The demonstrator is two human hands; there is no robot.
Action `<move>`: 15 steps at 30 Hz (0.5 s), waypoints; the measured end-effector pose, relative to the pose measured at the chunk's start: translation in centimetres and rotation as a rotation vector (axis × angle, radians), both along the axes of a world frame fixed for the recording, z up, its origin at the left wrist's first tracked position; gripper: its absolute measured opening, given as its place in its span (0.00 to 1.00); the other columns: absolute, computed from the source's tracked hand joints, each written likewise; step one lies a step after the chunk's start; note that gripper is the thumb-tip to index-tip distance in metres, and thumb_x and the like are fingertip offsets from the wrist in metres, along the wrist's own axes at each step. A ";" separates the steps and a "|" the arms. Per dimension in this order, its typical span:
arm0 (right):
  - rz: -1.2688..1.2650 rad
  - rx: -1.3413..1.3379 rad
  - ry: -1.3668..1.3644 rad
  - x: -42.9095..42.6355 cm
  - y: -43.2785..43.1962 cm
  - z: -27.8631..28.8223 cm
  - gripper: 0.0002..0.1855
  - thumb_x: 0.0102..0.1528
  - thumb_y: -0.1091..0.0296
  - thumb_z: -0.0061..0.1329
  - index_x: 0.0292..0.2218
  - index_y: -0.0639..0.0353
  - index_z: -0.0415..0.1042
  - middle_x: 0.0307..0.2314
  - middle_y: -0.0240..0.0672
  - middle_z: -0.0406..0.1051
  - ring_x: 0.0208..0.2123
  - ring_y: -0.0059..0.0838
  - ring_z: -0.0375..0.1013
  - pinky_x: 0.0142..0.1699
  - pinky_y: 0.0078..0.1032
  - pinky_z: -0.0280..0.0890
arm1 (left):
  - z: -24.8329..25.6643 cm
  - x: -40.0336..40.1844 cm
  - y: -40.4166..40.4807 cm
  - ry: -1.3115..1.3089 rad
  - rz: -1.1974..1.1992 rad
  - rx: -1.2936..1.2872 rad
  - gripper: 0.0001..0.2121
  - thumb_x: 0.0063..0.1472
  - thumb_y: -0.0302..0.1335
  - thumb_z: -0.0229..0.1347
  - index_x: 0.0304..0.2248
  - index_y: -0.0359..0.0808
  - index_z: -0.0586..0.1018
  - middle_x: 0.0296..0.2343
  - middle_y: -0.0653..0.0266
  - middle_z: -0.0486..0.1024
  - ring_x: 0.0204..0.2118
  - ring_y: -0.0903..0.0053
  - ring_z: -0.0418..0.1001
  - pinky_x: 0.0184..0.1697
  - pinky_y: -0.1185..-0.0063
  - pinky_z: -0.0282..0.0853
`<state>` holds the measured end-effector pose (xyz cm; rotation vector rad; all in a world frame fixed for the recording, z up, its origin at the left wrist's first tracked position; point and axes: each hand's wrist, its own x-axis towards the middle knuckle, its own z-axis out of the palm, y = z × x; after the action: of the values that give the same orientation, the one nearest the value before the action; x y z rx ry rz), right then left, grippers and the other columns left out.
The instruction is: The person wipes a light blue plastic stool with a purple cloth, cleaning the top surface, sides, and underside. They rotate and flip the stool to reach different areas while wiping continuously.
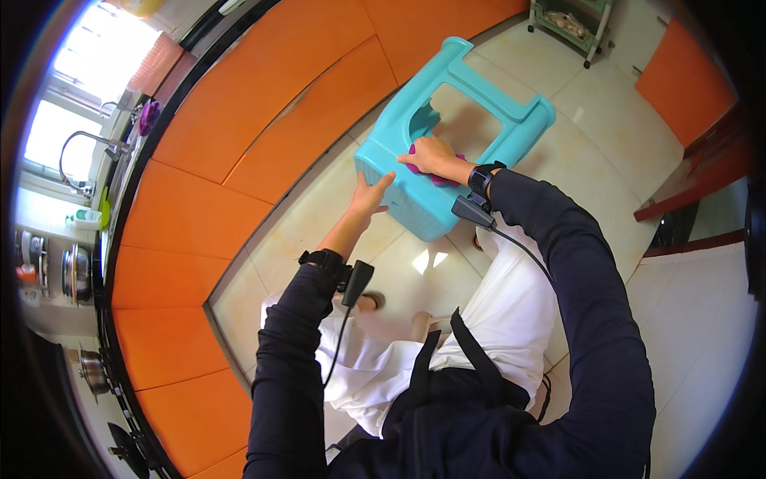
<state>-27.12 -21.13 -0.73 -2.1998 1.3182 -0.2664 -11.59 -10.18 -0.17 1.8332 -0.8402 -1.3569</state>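
Note:
A turquoise plastic step stool [398, 135] lies tipped over on the tiled floor in front of me. My right hand [432, 157] presses a purple cloth [443, 179] against its upper surface, beside the large opening. My left hand [369, 194] rests against the near left edge of the stool, thumb on top and the other fingers along its ribbed side, partly hidden. Both wrists carry black straps with small cabled devices.
Orange cabinets [239, 126] run along the left under a dark counter edge, with a faucet [90, 143] at the window. A wheeled green rack [565, 27] stands at the back. A dark red wooden piece [688, 179] is at the right.

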 end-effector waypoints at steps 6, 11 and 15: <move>-0.030 -0.081 -0.001 1.8 -1.2 -3.3 0.24 0.47 0.44 0.52 0.23 0.62 0.76 0.22 0.46 0.74 0.28 0.44 0.75 0.34 0.37 0.67 | -5.1 -0.5 -2.3 0.034 0.007 0.064 0.48 0.55 0.46 0.56 0.60 0.43 0.32 0.58 0.47 0.46 0.59 0.49 0.48 0.49 0.55 0.64; -0.041 0.033 0.006 4.7 -0.8 -6.2 0.21 0.48 0.49 0.51 0.25 0.62 0.77 0.24 0.46 0.74 0.29 0.45 0.75 0.34 0.38 0.67 | -9.3 0.4 -3.1 0.075 0.199 0.032 0.33 0.61 0.41 0.50 0.58 0.46 0.44 0.54 0.54 0.56 0.54 0.55 0.58 0.45 0.54 0.66; 0.019 0.078 0.042 6.7 0.1 -8.4 0.21 0.49 0.50 0.51 0.25 0.65 0.75 0.24 0.49 0.74 0.29 0.48 0.74 0.33 0.39 0.67 | -12.4 0.7 -2.8 0.056 0.360 0.071 0.28 0.59 0.37 0.51 0.53 0.39 0.51 0.47 0.52 0.63 0.49 0.60 0.65 0.41 0.62 0.69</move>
<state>-20.40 -20.99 -9.10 -2.1625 1.3071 -0.1594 -10.88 -13.02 -12.57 1.8818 -0.4106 -1.2119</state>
